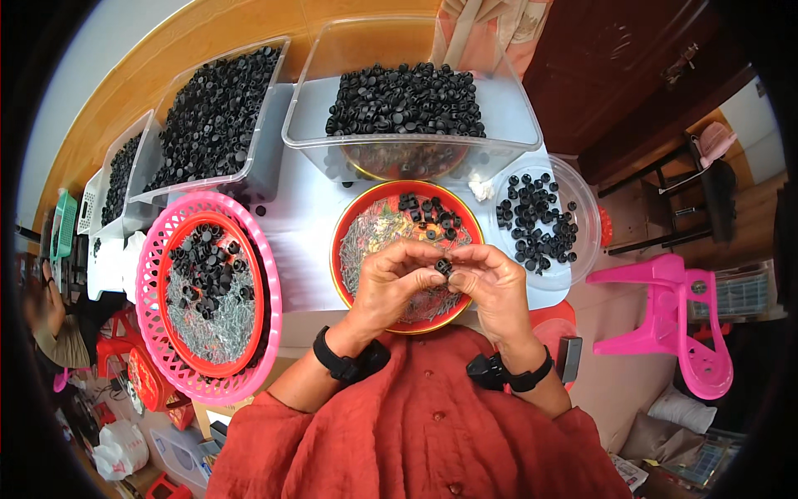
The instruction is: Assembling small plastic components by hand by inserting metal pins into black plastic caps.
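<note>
A small black ribbed plastic part [444,266] is pinched between the fingertips of my left hand [389,281] and my right hand [496,287]. Both hands are closed on it, just above a round red tray with a gold rim [337,258]. Many thin metal pins [360,241] cover the tray's patterned bottom. On the tray's far side several loose black plastic parts [432,212] lie in a heap. Whether a pin is also between my fingers is hidden.
Clear bins [293,143] of black parts stand behind. On the right sits a clear round tub [592,220] with assembled-looking black pieces. A pink basket [150,283] at left holds a red tray [170,312] with pins and caps. A pink stool [644,291] stands right.
</note>
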`<state>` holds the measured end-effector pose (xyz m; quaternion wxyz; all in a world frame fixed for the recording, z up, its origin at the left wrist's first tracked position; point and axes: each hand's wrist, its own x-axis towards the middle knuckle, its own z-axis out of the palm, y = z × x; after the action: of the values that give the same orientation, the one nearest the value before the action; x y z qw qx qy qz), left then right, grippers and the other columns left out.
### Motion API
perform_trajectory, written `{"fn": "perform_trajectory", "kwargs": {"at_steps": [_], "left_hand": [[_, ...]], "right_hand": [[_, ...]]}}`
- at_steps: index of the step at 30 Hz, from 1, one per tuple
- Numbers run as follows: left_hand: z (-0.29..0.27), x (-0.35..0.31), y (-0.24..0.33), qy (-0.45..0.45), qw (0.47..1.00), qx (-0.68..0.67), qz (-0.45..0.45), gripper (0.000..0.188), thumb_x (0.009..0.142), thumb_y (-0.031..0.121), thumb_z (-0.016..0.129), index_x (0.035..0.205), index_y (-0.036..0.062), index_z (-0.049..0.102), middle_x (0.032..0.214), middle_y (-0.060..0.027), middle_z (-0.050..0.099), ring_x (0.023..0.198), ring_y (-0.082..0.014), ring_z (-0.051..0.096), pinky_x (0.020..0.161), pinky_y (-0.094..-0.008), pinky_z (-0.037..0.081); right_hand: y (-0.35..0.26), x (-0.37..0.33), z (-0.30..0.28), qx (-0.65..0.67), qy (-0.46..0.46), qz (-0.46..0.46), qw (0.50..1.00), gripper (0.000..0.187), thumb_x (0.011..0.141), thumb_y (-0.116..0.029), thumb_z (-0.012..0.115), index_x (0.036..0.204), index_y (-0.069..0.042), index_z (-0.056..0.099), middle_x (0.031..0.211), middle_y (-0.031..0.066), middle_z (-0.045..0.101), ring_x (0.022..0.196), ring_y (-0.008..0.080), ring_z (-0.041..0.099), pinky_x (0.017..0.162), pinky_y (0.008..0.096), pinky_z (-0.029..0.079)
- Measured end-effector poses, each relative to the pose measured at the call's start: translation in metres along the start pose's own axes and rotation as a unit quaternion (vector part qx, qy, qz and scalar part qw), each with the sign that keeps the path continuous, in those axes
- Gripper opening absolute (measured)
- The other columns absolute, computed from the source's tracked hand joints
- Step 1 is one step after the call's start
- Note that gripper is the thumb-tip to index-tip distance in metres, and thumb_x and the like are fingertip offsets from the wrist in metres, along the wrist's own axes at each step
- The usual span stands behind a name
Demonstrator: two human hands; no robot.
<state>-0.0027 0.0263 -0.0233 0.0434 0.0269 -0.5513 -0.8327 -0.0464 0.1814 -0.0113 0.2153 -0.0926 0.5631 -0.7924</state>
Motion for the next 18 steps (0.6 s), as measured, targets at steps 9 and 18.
{"fn": "perform_trajectory", "kwargs": {"at_steps": [9,18], "left_hand": [[-0.009,-0.001,-0.012,-0.014,0.984,0.144,0.101,0.030,0.073,-0.002,0.069,0.101,0.0016,0.060,0.088,-0.0072,0.064,0.083,-0.0132,0.062,0.074,-0.0259,0.051],[-0.006,-0.003,-0.011,0.020,0.978,0.160,0.132,0.037,0.071,0.002,0.071,0.105,0.0033,0.059,0.093,-0.0072,0.062,0.084,-0.0161,0.063,0.074,-0.0265,0.051]], "right_hand": [[-0.002,-0.003,-0.001,0.068,-0.008,0.090,0.994,0.028,0.082,0.002,0.060,0.109,0.004,0.056,0.094,0.0090,0.062,0.079,0.0122,0.061,0.066,0.0226,0.052],[-0.003,-0.003,-0.002,0.142,-0.039,0.153,0.977,0.031,0.084,-0.001,0.059,0.114,0.001,0.051,0.096,0.0095,0.061,0.080,0.0130,0.060,0.066,0.0227,0.050]]}}
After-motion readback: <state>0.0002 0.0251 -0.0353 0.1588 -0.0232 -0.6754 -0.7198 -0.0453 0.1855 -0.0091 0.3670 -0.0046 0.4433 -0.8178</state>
